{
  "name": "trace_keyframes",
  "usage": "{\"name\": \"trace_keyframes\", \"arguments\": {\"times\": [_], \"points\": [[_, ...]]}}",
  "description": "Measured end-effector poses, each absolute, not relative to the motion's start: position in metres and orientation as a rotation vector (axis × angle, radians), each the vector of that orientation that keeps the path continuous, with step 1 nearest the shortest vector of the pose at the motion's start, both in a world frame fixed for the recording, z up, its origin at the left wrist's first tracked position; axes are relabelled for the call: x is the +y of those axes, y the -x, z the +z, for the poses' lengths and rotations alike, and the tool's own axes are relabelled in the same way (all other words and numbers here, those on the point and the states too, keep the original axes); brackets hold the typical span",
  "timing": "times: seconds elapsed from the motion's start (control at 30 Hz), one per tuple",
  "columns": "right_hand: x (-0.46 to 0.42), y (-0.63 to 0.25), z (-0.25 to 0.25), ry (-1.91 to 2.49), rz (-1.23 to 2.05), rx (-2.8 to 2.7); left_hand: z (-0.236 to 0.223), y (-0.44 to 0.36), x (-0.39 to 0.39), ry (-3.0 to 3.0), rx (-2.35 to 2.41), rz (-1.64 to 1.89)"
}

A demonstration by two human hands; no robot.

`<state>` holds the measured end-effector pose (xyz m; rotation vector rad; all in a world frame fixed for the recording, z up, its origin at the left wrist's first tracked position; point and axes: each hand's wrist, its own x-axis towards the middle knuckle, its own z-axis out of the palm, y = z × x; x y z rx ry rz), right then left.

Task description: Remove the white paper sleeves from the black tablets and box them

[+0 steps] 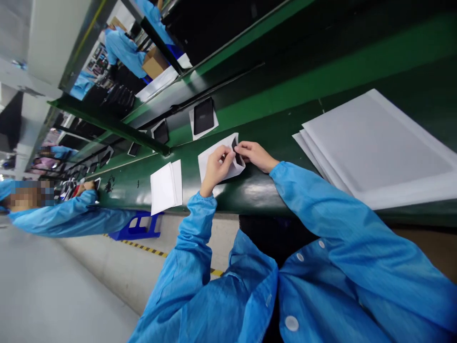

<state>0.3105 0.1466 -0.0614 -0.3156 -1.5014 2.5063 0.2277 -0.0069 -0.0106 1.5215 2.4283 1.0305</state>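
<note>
Two bare hands meet over a white pouch (221, 159) at the near edge of the green conveyor belt (321, 81), and we take that belt as our landmark throughout. Our left hand (215, 169) is clenched on the pouch's near side, thumb on top, pinning it against the belt's rounded lip. Our right hand (255, 155) pinches at the pouch's open end, where a small dark flat part (235, 148) shows between the fingertips; whether that part is going in or coming out, we cannot tell. Both wrists are cocked inward, forearms in blue sleeves converging from below the belt edge.

The pouch looks thin, light and limp, likely to buckle if taken by one corner, so we judge it best held at the open edge with the other hand flat on its body. The dark part seems stiff and smooth, and we would grip it by its edges.

Left of the pouch along the same lip lies a short stack of spare pouches (166, 186). To the right rests a pile of large white sheets (378, 147). Farther across the belt sits a dark panel on white backing (203, 117). A co-worker's sleeve (71, 212) reaches the belt far down the line.
</note>
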Motion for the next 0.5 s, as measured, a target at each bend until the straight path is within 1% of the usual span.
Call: {"name": "trace_keyframes", "arguments": {"times": [0.1, 0.17, 0.23, 0.3, 0.37, 0.43, 0.5], "points": [[0.148, -0.309, -0.057, 0.493, 2.499, -1.347, -0.023, -0.229, -0.027, -1.724, 2.500, 0.881], [0.150, -0.307, -0.055, 0.559, 2.486, -1.303, -0.035, -0.223, -0.043, -1.735, 2.605, 0.786], [0.151, -0.304, -0.055, 0.569, 2.518, -1.254, -0.048, -0.212, -0.056, -1.699, 2.673, 0.761], [0.153, -0.303, -0.056, 0.540, 2.596, -1.166, -0.055, -0.199, -0.063, -1.657, 2.750, 0.812], [0.153, -0.301, -0.059, 0.511, 2.653, -1.078, -0.053, -0.188, -0.061, -1.592, 2.913, 0.940], [0.152, -0.299, -0.063, 0.491, 2.632, -1.102, -0.042, -0.184, -0.048, -1.601, 3.044, 1.107], [0.150, -0.296, -0.069, 0.452, 2.573, -1.234, -0.027, -0.192, -0.023, -1.797, 2.968, 1.196]]}}
